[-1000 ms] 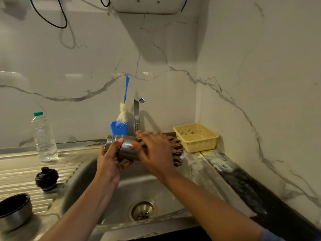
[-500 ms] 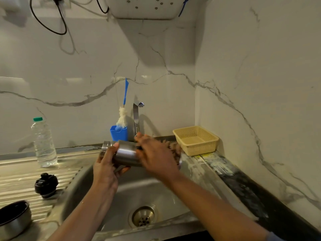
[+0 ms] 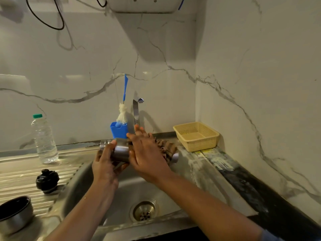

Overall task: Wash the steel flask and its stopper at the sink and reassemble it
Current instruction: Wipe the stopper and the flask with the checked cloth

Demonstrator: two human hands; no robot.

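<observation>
Curling round 1 steel flask [image 3: 121, 152], left hand [image 3: 106, 164] fingers; right hand [image 3: 147, 157] fingers straight on it; 1 stopper [image 3: 47, 180] apart.

I log a plastic water bottle [image 3: 44, 140] upright at back left of the surface [image 3: 20, 164], steel bowl [image 3: 14, 213] near left. Blue holder [image 3: 119, 130] with brush [image 3: 122, 113] against wall. Yellow basket [image 3: 196, 136] in right corner.

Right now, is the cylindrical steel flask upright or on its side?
On its side: the cylindrical steel flask lies horizontally above the sink basin, left hand gripping its neck end, right hand over its body.
</observation>
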